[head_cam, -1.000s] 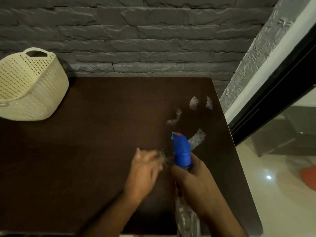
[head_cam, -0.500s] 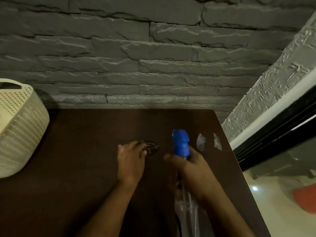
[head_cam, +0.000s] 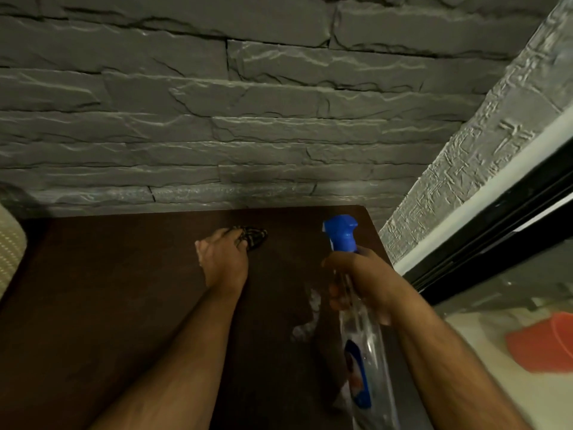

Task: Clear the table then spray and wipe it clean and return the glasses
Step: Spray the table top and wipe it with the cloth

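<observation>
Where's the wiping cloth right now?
In the head view the cloth lies under the left hand's fingertips on the table, near its far edge by the stone wall, left of the spray bottle.

the left hand [head_cam: 224, 262] hides most of the cloth [head_cam: 255, 238] (pattern blurred); basket [head_cam: 11, 248] cut off.
</observation>
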